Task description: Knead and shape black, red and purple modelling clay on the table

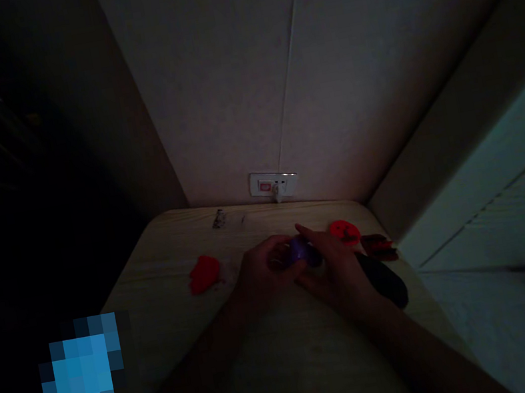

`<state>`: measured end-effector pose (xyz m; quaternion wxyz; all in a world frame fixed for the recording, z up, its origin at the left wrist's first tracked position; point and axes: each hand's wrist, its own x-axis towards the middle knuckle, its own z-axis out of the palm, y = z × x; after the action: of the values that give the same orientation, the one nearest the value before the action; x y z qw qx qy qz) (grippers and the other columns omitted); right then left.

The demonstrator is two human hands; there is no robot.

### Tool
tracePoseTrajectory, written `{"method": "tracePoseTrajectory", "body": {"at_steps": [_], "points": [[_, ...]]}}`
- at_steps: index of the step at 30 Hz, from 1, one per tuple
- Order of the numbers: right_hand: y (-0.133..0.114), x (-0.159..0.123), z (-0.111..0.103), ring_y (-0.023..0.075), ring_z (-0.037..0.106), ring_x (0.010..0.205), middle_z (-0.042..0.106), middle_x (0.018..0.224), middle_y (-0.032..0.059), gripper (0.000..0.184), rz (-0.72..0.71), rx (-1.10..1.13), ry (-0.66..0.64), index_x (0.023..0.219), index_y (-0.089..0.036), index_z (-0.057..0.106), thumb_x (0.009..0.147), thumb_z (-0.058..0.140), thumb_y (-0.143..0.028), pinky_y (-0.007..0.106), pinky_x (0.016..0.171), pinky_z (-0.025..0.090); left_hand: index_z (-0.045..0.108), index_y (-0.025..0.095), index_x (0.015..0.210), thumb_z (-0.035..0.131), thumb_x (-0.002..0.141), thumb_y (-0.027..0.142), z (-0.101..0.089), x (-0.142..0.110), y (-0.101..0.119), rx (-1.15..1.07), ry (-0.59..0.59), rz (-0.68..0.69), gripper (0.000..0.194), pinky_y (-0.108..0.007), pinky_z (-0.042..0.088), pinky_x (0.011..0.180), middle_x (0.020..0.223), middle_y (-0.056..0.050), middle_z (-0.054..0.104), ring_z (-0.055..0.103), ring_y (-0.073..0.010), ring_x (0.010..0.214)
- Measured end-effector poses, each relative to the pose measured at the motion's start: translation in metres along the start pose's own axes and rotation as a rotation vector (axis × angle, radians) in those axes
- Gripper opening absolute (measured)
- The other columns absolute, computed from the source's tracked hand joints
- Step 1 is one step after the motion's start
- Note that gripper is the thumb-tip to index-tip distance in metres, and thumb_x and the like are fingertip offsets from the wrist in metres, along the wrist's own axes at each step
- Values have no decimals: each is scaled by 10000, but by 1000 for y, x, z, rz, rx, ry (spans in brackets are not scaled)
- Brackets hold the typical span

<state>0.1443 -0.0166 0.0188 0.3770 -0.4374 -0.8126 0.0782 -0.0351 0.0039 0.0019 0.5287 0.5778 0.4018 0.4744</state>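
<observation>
In dim light, a small rounded purple object (298, 251) sits between my two hands, its exact kind unclear. My left hand (261, 270) is closed around its left side, with the thumb across the front. From the right, my right hand (340, 265) grips it too, fingers curved along the far side and thumb near the front. Both hands partly cover the object just above the wooden table (293, 367). Left of my left hand lies a flat red piece (204, 274) with an uneven outline.
Beyond my right hand lie a red disc (345, 233) with dark marks, a dark item with red stripes (379, 248) and a black oblong object (386, 279). A wall socket (274, 183) with a plug stands behind the table. A pale panel (508, 207) borders the right side.
</observation>
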Motion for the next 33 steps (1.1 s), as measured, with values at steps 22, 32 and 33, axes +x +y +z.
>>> {"method": "tracePoseTrajectory", "body": {"at_steps": [22,32,33], "points": [[-13,-5,12,273,664,1089,647,1251,139,601,221,328,77,1365,-227,464,844,739,-347,419,931,554,780,158,891,844,675,296,3,-2,10,-210,121,-41,264,-353,609,809,907,-83,806,761,-233,842],[-4,-6,20,262,666,1098,676,1240,105,385,324,437,127,1207,-261,554,868,729,-310,434,961,535,796,171,854,808,708,267,7,-3,7,-105,160,22,175,-325,585,781,863,-67,793,744,-221,818],[-4,-6,21,259,665,1100,675,1240,101,393,336,465,135,1198,-264,550,859,743,-313,433,965,534,796,171,852,803,716,268,7,-3,8,-98,161,35,167,-321,583,775,863,-67,791,741,-219,817]]}}
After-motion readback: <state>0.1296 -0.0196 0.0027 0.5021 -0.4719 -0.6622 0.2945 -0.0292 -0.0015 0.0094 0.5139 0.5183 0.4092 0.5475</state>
